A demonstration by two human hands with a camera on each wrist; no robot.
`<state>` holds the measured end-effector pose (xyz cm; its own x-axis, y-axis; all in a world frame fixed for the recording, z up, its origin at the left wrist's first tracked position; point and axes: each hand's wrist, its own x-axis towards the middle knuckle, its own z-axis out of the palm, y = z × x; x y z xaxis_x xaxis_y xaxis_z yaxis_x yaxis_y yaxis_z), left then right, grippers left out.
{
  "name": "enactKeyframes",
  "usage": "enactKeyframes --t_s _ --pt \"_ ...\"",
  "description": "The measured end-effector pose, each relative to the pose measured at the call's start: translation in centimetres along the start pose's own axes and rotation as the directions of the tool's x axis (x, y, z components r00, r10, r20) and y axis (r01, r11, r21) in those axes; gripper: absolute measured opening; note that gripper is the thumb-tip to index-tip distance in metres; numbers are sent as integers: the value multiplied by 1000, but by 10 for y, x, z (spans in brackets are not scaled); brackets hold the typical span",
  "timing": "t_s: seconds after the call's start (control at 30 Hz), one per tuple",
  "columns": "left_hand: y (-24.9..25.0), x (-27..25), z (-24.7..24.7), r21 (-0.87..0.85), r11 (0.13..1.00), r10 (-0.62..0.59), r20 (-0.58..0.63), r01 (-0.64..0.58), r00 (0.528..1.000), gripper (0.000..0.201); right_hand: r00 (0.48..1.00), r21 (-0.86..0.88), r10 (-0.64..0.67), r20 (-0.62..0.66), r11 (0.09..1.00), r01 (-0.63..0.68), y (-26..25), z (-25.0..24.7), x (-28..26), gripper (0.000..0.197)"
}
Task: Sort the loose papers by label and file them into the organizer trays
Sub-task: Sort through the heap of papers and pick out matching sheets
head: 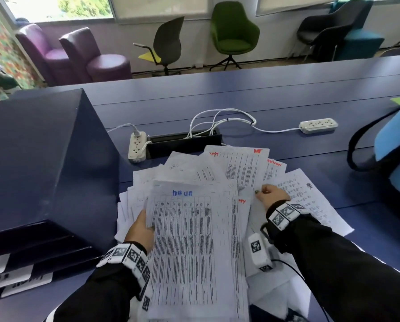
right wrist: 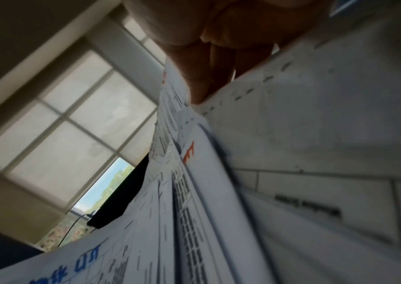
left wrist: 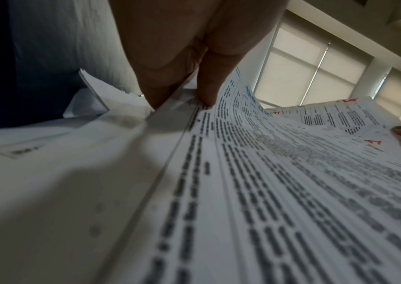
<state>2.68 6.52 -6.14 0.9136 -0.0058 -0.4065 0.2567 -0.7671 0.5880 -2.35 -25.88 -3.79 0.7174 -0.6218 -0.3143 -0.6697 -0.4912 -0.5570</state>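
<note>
A loose pile of printed papers [head: 217,173] covers the blue table in front of me. My left hand [head: 148,225] pinches the left edge of a sheet with a blue handwritten label [head: 189,240], thumb on top; the left wrist view shows the thumb [left wrist: 206,92] pressing that sheet [left wrist: 267,173]. My right hand [head: 260,192] lies on the pile's right side, its fingers curled into the edge of a loose sheet [head: 254,212]. In the right wrist view those fingers [right wrist: 199,86] sit between sheets. Red-labelled sheets [head: 247,163] lie further back. The dark blue organizer [head: 43,159] stands left, with labelled trays [head: 20,275].
Two white power strips [head: 137,145] [head: 318,125], looped cables [head: 217,119] and a black cable box [head: 182,142] lie behind the pile. A black and blue bag [head: 394,154] sits at the right. Chairs [head: 231,31] stand beyond the table's far edge.
</note>
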Motion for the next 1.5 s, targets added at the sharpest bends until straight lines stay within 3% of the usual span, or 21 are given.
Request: enactKeyframes --t_s 0.17,0.27,0.4,0.53,0.67,0.77,0.87,1.0,1.13,1.23,1.33,1.4,1.5 --pt "-3 -9 -2 -116 993 43 33 -39 999 54 986 185 -25 -167 981 57 0 -25 1 19" --pt "-5 -12 -3 -172 984 63 43 -54 997 55 956 265 -137 -260 942 207 -2 -55 -5 9" --pt "-3 -13 -4 -201 978 71 55 -58 996 53 897 429 -218 -384 819 382 -14 -93 -21 27" --pt "0 -14 -6 -226 971 88 50 -74 995 48 854 538 -245 -460 688 487 -28 -120 -41 29" --pt "-5 -13 -10 -325 943 99 48 -78 994 40 822 561 -246 -513 628 539 -36 -130 -57 33" --pt "-6 -17 -19 -393 914 143 72 -104 987 42 824 558 -199 -530 650 516 -33 -126 -60 31" --pt "-5 -20 -25 -463 880 144 57 -102 988 36 858 522 -114 -501 751 404 -17 -116 -56 16" --pt "0 -28 -28 -497 856 130 -57 -141 990 35 930 341 -4 -369 930 139 17 -93 -47 18" --pt "20 -37 -44 -528 822 107 -223 -213 969 34 969 197 127 -212 977 -85 46 -58 -47 32" --pt "36 -42 -57 -525 791 153 -328 -314 932 32 977 120 197 -81 975 -186 59 -30 -53 30" --pt "54 -45 -69 -442 789 205 -466 -427 861 35 977 4 207 41 978 -208 63 -8 -60 17" --pt "68 -51 -75 -413 771 222 -539 -485 812 37 973 -26 188 134 982 -186 64 8 -59 19" --pt "91 -65 -81 -420 729 211 -613 -540 762 36 971 139 134 200 977 -163 61 19 -60 24"
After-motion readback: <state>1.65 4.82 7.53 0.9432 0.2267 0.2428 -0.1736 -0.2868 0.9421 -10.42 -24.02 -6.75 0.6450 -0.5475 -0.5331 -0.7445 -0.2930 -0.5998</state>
